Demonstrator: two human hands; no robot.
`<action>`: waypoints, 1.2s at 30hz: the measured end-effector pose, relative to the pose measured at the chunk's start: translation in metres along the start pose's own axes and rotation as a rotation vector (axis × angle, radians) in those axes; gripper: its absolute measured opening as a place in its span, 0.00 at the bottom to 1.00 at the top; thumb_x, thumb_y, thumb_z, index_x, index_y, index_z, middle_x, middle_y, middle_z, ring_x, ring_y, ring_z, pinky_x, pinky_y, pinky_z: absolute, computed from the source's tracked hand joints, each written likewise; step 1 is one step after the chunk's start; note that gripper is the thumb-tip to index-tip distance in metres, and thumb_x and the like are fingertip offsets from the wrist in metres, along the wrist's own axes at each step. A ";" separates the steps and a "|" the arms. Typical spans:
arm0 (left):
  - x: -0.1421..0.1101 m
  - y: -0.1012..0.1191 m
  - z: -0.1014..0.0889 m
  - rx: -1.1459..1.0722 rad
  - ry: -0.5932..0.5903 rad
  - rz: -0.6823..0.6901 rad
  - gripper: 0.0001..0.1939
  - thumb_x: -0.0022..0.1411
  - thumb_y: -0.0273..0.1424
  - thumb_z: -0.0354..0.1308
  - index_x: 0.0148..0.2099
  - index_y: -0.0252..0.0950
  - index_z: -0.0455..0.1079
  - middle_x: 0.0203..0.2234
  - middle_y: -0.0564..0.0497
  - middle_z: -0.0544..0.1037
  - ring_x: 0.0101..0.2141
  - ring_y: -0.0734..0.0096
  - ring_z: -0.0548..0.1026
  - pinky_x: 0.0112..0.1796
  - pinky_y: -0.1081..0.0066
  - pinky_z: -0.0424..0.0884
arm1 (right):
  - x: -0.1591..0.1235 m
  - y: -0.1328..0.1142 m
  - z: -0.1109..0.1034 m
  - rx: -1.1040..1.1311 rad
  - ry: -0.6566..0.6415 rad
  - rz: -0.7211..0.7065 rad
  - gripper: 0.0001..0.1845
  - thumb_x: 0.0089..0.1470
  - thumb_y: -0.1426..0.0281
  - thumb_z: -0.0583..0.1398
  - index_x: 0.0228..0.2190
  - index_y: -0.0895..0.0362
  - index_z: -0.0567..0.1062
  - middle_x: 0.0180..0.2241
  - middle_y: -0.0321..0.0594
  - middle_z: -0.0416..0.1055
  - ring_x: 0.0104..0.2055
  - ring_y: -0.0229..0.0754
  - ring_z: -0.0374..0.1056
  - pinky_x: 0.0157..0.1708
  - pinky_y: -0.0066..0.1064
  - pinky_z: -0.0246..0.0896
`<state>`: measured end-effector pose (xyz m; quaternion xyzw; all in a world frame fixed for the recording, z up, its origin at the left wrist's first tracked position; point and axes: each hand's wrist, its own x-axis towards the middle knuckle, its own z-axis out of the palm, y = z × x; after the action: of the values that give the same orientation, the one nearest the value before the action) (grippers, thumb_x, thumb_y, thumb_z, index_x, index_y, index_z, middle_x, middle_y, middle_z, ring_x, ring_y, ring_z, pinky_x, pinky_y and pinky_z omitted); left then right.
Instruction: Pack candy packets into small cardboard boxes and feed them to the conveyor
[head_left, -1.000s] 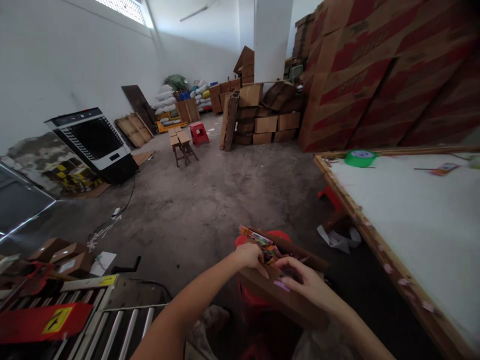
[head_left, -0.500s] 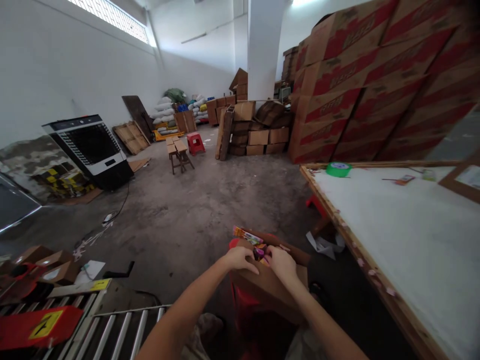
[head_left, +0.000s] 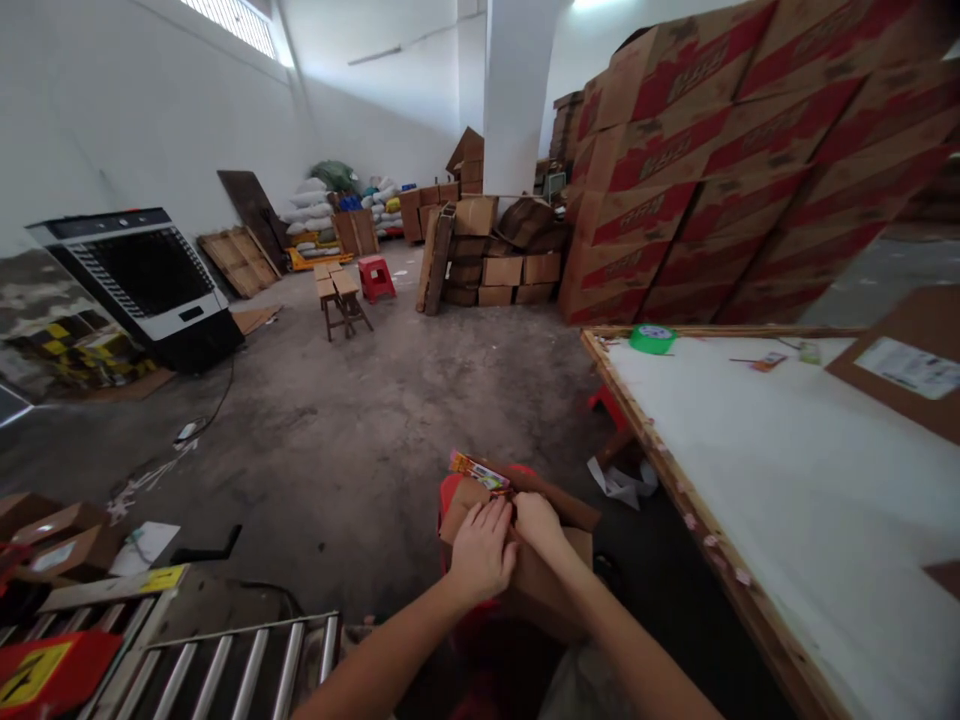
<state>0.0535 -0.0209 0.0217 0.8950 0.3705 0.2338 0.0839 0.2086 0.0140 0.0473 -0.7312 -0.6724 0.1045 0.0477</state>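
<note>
White-topped desk [head_left: 757,440], at right | red plastic stool [head_left: 450,489], left of desk | open cardboard box [head_left: 544,595], on stool | left hand [head_left: 484,552], fingers extended on box, unclenched | right hand [head_left: 536,520], at opening, grasp indeterminable | printed packets [head_left: 481,471], box's far-left edge

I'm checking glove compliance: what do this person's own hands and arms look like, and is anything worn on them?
Both the left hand and the right hand are ungloved. The forearms show no sleeves, and no watch or bracelet is visible. Some right fingers are hidden, so rings there can't be ruled out.
</note>
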 end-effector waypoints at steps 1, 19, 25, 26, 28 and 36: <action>0.002 0.002 0.000 -0.014 -0.018 -0.025 0.31 0.67 0.41 0.49 0.68 0.35 0.56 0.65 0.44 0.62 0.64 0.60 0.60 0.65 0.56 0.52 | -0.002 0.002 0.000 0.000 -0.017 -0.007 0.12 0.63 0.64 0.60 0.43 0.60 0.74 0.43 0.43 0.73 0.43 0.41 0.71 0.45 0.38 0.70; 0.017 -0.003 0.002 0.109 -0.197 0.008 0.28 0.67 0.47 0.46 0.57 0.31 0.69 0.53 0.39 0.74 0.54 0.56 0.71 0.59 0.56 0.60 | -0.039 0.020 -0.041 0.092 0.586 -0.123 0.25 0.62 0.66 0.51 0.57 0.61 0.67 0.54 0.55 0.67 0.54 0.53 0.65 0.54 0.44 0.58; 0.010 -0.004 0.002 0.052 -0.069 0.019 0.29 0.67 0.45 0.49 0.62 0.33 0.64 0.55 0.41 0.73 0.56 0.58 0.69 0.60 0.56 0.59 | -0.052 0.023 -0.020 -0.079 0.351 -0.085 0.23 0.65 0.67 0.48 0.56 0.61 0.69 0.49 0.51 0.74 0.48 0.50 0.71 0.50 0.41 0.61; 0.007 -0.004 0.002 0.035 -0.033 0.030 0.30 0.67 0.45 0.49 0.64 0.33 0.61 0.57 0.42 0.71 0.57 0.58 0.68 0.61 0.56 0.58 | -0.057 0.024 -0.010 -0.066 0.357 -0.129 0.23 0.65 0.67 0.47 0.57 0.60 0.68 0.51 0.50 0.73 0.51 0.49 0.70 0.51 0.40 0.61; 0.001 -0.006 0.002 0.008 0.041 0.059 0.30 0.66 0.43 0.50 0.66 0.35 0.58 0.60 0.43 0.67 0.60 0.59 0.64 0.61 0.57 0.58 | -0.068 0.027 0.012 -0.047 0.380 -0.222 0.24 0.65 0.67 0.47 0.58 0.60 0.67 0.57 0.49 0.68 0.57 0.49 0.66 0.55 0.39 0.60; -0.010 -0.007 0.001 0.001 0.225 0.054 0.29 0.63 0.36 0.52 0.64 0.32 0.59 0.64 0.39 0.60 0.66 0.53 0.53 0.65 0.49 0.53 | -0.079 0.025 0.032 0.018 0.436 -0.236 0.26 0.64 0.64 0.48 0.60 0.61 0.65 0.61 0.50 0.63 0.62 0.50 0.60 0.60 0.43 0.56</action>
<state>0.0437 -0.0229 0.0149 0.8728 0.3535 0.3348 0.0350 0.2205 -0.0694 0.0174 -0.6524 -0.7260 -0.0558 0.2100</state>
